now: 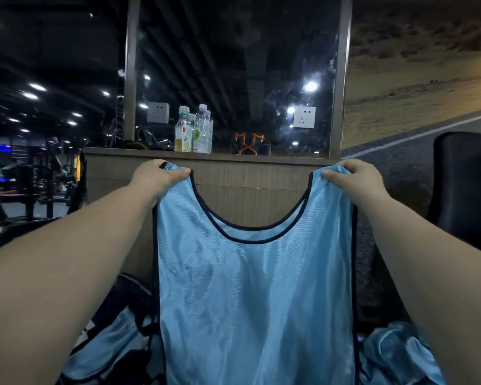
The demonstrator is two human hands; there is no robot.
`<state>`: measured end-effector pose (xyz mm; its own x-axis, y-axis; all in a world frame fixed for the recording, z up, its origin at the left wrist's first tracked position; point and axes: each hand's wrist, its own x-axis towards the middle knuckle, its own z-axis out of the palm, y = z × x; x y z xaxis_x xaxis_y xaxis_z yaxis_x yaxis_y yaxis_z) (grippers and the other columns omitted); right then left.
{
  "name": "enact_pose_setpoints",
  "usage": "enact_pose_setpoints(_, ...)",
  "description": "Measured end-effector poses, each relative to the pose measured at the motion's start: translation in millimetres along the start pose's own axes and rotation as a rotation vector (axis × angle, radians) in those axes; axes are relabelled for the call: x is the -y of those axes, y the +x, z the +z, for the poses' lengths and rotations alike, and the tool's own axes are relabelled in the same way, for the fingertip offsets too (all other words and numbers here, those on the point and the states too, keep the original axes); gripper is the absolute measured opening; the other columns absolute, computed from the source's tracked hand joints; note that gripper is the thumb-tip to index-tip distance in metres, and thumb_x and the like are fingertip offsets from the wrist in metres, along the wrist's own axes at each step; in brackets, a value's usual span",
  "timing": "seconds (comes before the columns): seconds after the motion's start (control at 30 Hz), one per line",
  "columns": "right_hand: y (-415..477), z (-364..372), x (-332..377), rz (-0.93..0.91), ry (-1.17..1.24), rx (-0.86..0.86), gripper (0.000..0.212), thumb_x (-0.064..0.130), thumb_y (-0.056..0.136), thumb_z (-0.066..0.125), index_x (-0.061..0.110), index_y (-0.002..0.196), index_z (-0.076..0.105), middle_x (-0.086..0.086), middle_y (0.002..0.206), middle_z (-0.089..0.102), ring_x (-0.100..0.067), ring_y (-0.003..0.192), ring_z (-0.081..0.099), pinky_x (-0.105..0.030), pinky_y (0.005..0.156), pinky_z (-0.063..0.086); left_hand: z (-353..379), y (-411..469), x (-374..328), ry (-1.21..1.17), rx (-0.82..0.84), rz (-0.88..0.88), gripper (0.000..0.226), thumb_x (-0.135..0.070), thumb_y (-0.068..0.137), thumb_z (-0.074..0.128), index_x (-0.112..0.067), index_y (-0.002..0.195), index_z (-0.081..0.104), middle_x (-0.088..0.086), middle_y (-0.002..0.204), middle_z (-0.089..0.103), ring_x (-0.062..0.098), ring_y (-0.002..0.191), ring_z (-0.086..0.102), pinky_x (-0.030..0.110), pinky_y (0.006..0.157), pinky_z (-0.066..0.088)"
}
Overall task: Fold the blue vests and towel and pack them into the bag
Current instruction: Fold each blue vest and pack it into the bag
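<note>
Step in hand: we're opening out one blue vest (256,287) to start its fold. It hangs flat and full-length in front of the wooden counter (247,195), neckline up.
Left hand: our left hand (161,176) pinches one shoulder strap, fingers curled over the bunched top, just below the counter's ledge.
Right hand: our right hand (350,176) clamps the other strap the same way, level with its partner against the counter.
Spare vests: the spare vests (109,337) lie crumpled low down before the counter, on both sides of the hanging one, not yet folded.
Bag and towel: a dark shape (128,290) at the counter's foot may be the bag, but we can't tell. No towel in sight.
Next move: we judge it calls for bringing the two straps together to halve the vest lengthwise, edges matched. The fabric looks slippery, so both grips should stay firm.
</note>
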<state>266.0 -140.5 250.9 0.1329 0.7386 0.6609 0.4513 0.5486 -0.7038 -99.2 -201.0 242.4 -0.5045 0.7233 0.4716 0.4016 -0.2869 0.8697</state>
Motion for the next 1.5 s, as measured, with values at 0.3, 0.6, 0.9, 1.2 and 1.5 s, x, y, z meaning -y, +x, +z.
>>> enact_pose_setpoints(0.3, 5.4, 9.5, 8.9, -0.055, -0.356, -0.014, 0.03, 0.047, 0.089, 0.063, 0.02, 0.103, 0.06, -0.001, 0.095, 0.064, -0.02, 0.084, 0.059, -0.034, 0.065, 0.044, 9.5, -4.7, -12.0, -0.053, 0.017, -0.033, 0.056, -0.032, 0.073, 0.085, -0.008, 0.118, 0.061, 0.008, 0.106, 0.066, 0.02, 0.085, 0.062, 0.028, 0.071, 0.049)
enact_pose_setpoints(0.6, -13.3, 58.2, 52.7, 0.017, -0.139, 0.168, 0.016, 0.03, 0.093, 0.061, 0.017, 0.102, 0.059, -0.001, 0.091, 0.059, -0.016, 0.074, 0.052, -0.031, 0.068, 0.043, 50.2, -21.1, -24.5, -0.063, 0.076, -0.01, 0.029, -0.029, 0.078, 0.082, -0.012, 0.092, 0.063, 0.003, 0.085, 0.062, 0.016, 0.075, 0.058, 0.028, 0.072, 0.048)
enact_pose_setpoints(0.9, -42.7, 111.8, 78.4, 0.169, 0.216, 0.353, 0.025, 0.019, 0.091, 0.056, 0.028, 0.114, 0.052, -0.006, 0.103, 0.062, -0.017, 0.069, 0.051, -0.023, 0.049, 0.039, 97.8, -45.5, -34.5, -0.047, 0.255, 0.029, 0.012, -0.02, 0.089, 0.066, -0.014, 0.078, 0.064, 0.005, 0.084, 0.059, 0.018, 0.079, 0.05, 0.028, 0.071, 0.043)
enact_pose_setpoints(1.2, -50.4, 104.3, 81.5, 0.208, 0.371, 0.369, 0.018, 0.012, 0.096, 0.048, 0.019, 0.09, 0.063, -0.005, 0.077, 0.061, -0.015, 0.052, 0.056, -0.022, 0.049, 0.04, 90.6, -50.1, -33.8, -0.602, 0.51, -0.091, 0.034, 0.016, 0.082, 0.04, 0.006, 0.112, 0.054, 0.022, 0.09, 0.059, 0.027, 0.072, 0.061, 0.033, 0.063, 0.057)
enact_pose_setpoints(1.5, -55.2, 93.8, 69.0, 0.073, 0.52, 0.691, 0.058, -0.019, 0.088, 0.048, 0.019, 0.131, 0.056, -0.015, 0.091, 0.07, -0.02, 0.073, 0.071, -0.03, 0.073, 0.061, 74.1, -49.2, -20.4, -0.633, 0.578, -0.062, 0.044, 0.006, 0.095, 0.047, 0.001, 0.138, 0.043, 0.023, 0.114, 0.062, 0.021, 0.077, 0.067, 0.027, 0.059, 0.057)
